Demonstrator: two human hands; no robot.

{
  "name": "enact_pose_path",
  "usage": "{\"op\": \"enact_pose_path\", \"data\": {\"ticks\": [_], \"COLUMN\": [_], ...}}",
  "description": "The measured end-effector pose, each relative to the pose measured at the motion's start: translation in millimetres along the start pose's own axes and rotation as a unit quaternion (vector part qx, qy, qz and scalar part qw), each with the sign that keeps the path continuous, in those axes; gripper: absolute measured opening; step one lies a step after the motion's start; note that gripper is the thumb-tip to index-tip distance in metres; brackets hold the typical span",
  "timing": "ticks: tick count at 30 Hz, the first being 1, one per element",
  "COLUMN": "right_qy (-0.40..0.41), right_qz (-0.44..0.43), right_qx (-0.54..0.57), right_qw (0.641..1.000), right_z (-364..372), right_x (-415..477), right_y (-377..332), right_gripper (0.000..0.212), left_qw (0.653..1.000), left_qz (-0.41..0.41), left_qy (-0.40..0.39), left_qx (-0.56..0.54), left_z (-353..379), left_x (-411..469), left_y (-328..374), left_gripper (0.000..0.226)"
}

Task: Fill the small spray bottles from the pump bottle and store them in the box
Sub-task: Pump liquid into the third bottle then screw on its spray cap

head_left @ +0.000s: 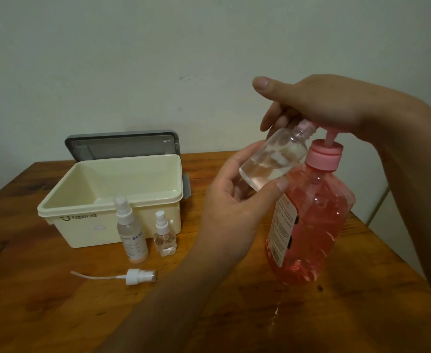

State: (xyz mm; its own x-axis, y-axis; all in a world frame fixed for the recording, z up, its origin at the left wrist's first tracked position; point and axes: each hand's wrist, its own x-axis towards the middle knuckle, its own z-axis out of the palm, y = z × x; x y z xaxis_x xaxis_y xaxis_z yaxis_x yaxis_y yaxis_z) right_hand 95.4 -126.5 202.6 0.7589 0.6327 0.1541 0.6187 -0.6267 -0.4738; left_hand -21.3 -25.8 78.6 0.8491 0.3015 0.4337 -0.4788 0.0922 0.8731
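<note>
While right hand is pressing pump bottle head, thumb spread, left hand is pinching tilted small spray bottle between thumb and fingertips, neck lying beneath right fingers at nozzle.

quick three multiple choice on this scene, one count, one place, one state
1. Spray bottles standing in front of the box: A one B two C four
2. The loose spray head lies: A in the box B on the floor C on the table
3. The clear bottle in the left hand is: A capped B uncapped C lying flat
Answers: B, two stand by its front wall; C, it lies on bare wood near them; B, its threaded neck is bare.
</note>
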Motion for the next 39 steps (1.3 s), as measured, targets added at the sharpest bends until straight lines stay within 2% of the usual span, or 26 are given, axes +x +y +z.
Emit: {"op": "enact_pose_path", "data": {"ticks": [9, 18, 39], "right_qy": [-0.006, 0.009, 0.009], "right_qz": [0.003, 0.008, 0.015], "right_qx": [-0.003, 0.06, 0.038], "right_qw": [1.0, 0.998, 0.999], "right_z": [8.5, 2.0, 10.1], "right_x": [0.9, -4.2, -3.9], "right_y": [5.8, -0.4, 2.3], "right_gripper": [0.073, 0.085, 0.086], "left_qw": [1.0, 1.0, 1.0], "left_qz": [0.003, 0.011, 0.012], "left_qy": [0.015, 0.006, 0.014], "left_qx": [-0.001, 0.004, 0.025], "left_z": [0.7, 1.6, 3.1], "left_x": [0.2, 1.0, 1.2], "left_y": [-4.7, -1.8, -1.2], "left_gripper": [0.049, 0.047, 0.046]}}
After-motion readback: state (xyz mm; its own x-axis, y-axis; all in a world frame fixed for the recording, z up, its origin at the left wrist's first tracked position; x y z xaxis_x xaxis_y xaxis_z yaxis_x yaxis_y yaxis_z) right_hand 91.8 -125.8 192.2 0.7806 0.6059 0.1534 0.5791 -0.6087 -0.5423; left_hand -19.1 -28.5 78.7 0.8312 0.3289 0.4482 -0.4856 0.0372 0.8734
